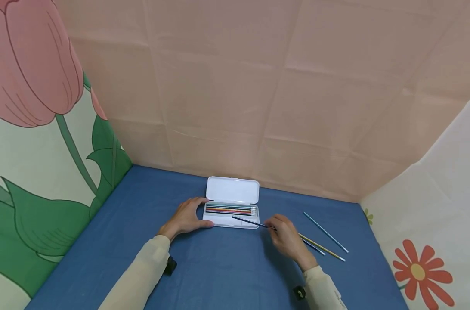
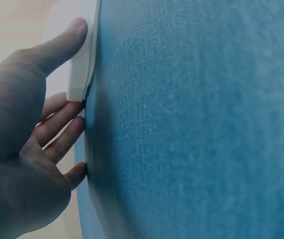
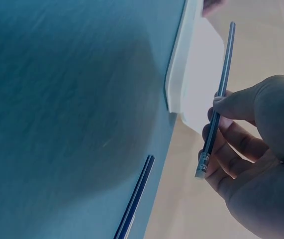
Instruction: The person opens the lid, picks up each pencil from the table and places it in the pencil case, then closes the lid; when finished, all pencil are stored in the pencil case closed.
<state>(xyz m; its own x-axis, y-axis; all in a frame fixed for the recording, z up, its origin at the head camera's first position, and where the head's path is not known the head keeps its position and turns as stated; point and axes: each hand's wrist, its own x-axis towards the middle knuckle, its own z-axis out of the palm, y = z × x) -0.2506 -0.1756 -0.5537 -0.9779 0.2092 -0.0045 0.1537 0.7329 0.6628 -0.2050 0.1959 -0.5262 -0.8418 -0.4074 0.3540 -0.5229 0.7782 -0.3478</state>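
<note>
A white pencil case (image 1: 221,221) lies with its lid (image 1: 233,190) folded back, several pencils (image 1: 229,209) side by side in its far part. My left hand (image 1: 186,216) holds the case at its left end, the thumb on the near corner and the index finger by the hinge. Between thumb and fingers my right hand (image 1: 286,237) pinches a dark blue pencil (image 3: 225,74). Its far end reaches over the front part of the case. In the right wrist view the pencil's eraser end points back toward the palm.
Right of the case lie a light blue pencil (image 1: 326,232), a yellow pencil (image 1: 324,247) and a dark blue pencil (image 3: 134,201), partly behind my right hand in the head view. A blue cloth (image 1: 219,275) covers the table. A beige cloth wall (image 1: 227,107) rises behind the case.
</note>
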